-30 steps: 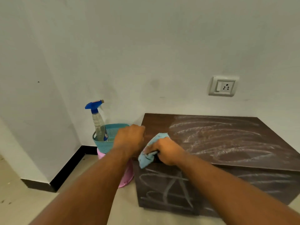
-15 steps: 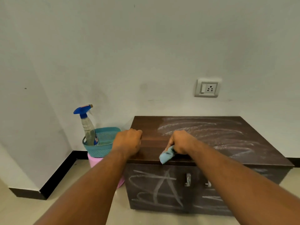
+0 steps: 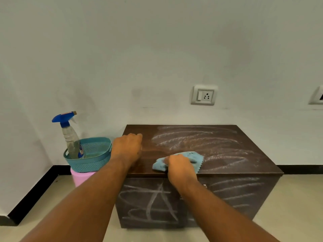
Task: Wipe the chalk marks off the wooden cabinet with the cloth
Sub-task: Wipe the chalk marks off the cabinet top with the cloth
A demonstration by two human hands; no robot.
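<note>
At the far left, beside the wall, a spray bottle (image 3: pixel 70 137) stands tilted in a teal basket (image 3: pixel 90 161), untouched. Just right of it, the left hand (image 3: pixel 128 148) rests on the left edge of the wooden cabinet (image 3: pixel 136 129), fingers curled under and holding nothing that shows; it looks like a brace. The strip of top between the two hands is dark and free of chalk. Next comes the cloth (image 3: pixel 194 157), bunched on the top near the front edge, with the right hand (image 3: pixel 180 167) pressing down on it and its fingers curled round the folds. To the right, broad chalk marks (image 3: pixel 201 140) cover most of the top, and more scribbles (image 3: pixel 153 201) cross the front doors below. The step in hand seems to be wiping the top, barely begun. The next move likely calls for firm strokes rightward and toward the wall, then the front.
</note>
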